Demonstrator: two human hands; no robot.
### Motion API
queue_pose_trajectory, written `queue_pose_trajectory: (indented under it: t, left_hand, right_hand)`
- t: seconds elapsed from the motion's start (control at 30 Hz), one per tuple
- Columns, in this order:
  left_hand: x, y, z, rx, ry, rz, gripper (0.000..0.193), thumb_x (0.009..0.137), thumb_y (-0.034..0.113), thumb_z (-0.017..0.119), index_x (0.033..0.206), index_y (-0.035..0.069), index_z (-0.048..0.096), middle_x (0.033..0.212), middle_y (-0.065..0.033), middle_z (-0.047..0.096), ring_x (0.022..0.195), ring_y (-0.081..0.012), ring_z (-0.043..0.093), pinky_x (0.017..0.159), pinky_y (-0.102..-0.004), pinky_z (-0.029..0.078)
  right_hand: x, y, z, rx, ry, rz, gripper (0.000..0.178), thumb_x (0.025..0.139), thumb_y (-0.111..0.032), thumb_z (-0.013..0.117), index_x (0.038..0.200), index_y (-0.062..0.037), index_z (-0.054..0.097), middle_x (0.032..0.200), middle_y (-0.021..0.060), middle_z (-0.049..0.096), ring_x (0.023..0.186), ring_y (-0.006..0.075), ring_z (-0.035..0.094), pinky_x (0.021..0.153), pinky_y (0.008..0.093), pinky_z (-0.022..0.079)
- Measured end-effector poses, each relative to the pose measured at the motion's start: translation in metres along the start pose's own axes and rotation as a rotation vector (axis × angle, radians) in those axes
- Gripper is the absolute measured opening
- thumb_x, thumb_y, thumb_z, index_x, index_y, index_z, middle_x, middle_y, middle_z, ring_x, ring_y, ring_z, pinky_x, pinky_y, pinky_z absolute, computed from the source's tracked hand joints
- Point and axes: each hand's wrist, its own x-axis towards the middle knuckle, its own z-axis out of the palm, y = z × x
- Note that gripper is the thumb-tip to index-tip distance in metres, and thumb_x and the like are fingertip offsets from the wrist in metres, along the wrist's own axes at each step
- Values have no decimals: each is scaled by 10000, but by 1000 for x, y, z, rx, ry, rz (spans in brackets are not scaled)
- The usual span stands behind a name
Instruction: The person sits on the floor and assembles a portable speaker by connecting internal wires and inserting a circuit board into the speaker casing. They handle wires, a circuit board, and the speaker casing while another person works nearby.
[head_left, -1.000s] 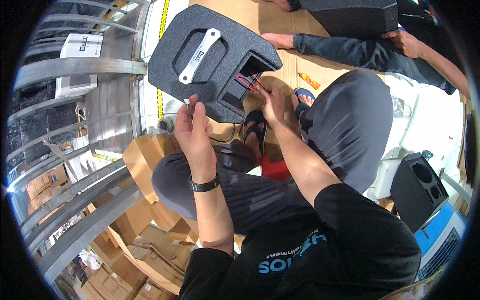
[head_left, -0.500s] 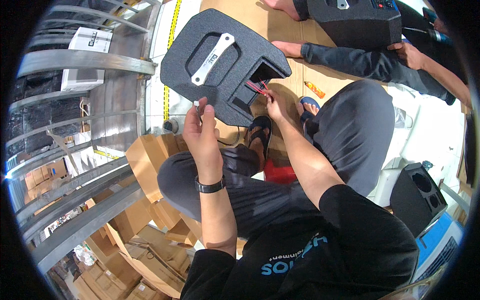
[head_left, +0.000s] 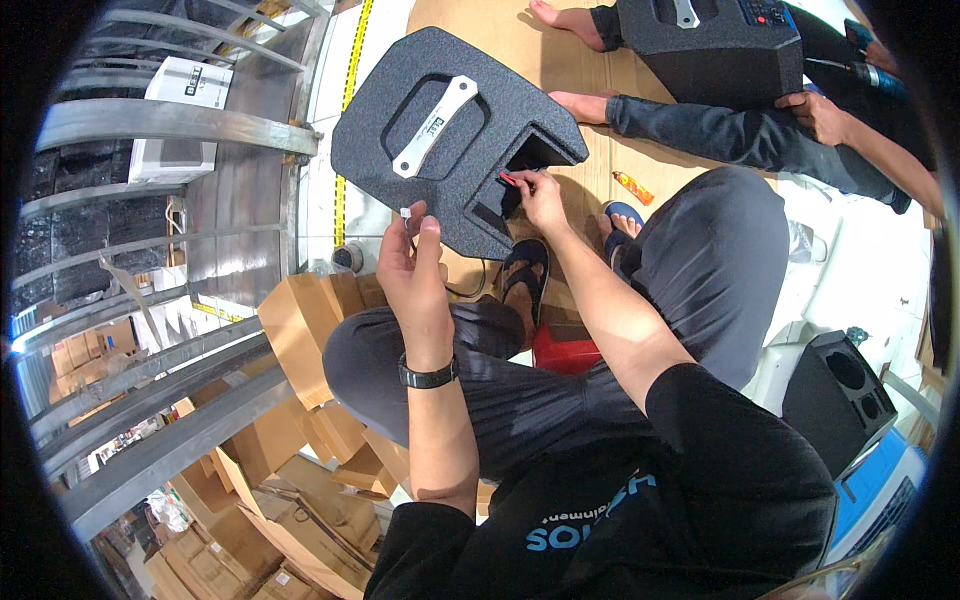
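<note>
L hand (head_left: 415,268) holding sm. white connector (head_left: 406,213); R hand (head_left: 542,203) pinching thin red wires (head_left: 508,179), right side of blk textured box (head_left: 375,130).

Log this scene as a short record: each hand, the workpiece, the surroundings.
Left hand: holds a small white connector
Right hand: pinches red wires at the cabinet's opening
Workpiece: black speaker cabinet with silver bar handle
Left wrist: black wristwatch
Floor: orange-yellow tube on cardboard sheet
Co-worker: hand beside another speaker cabinet
</note>
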Motion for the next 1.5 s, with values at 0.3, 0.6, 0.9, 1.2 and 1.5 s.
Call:
queue_pose_trajectory:
  t: [0.3, 0.6, 0.9, 1.2, 1.5]
  left_hand:
    - [2, 1, 0, 15, -4, -11, 370, 986, 158, 680, 1301, -17, 592, 1208, -30, 643, 680, 36, 415, 484, -171, 280]
    - [-1, -9, -10, 39, -25, 24, 330, 983, 186, 687, 1239, -16, 632, 1138, -26, 654, 745, 10, 465, 548, -176, 335]
    - [-2, 2, -2, 19, -27, -43, 319, 1010, 146, 639, 1281, -12, 584, 1180, -31, 630, 702, -4, 426, 555, -181, 355]
    - [-7, 8, 3, -44, -52, -14, 219, 1012, 106, 631, 1202, -1, 609, 1095, -3, 630, 642, 3, 392, 477, -183, 306]
    - [-12, 8, -2, -20, -50, -17, 275, 1036, 174, 607, 1289, 67, 599, 858, 84, 515, 633, 13, 374, 479, -166, 242]
  right_hand:
    - [-2, -9, -17, 72, -102, 61, 181, 851, -22, 696, 1020, -38, 758, 1066, 152, 698, 949, 212, 686, 855, 351, 536]
    - [-6, 1, -2, 452, 15, 210, 67, 895, 71, 631, 943, 26, 646, 860, 111, 694, 834, 201, 674, 757, 359, 538]
    - [9, -40, -13, 270, -176, 150, 254, 750, 0, 701, 1000, -3, 747, 856, 105, 739, 779, 138, 679, 762, 308, 561]
    - [-22, -23, -11, 276, -110, 349, 215, 798, -118, 797, 805, -22, 604, 790, 130, 643, 815, 268, 662, 851, 360, 524]
    - [-46, 61, 45, 223, -230, 450, 117, 908, -82, 615, 955, -65, 721, 913, 106, 730, 856, 195, 679, 813, 360, 539]
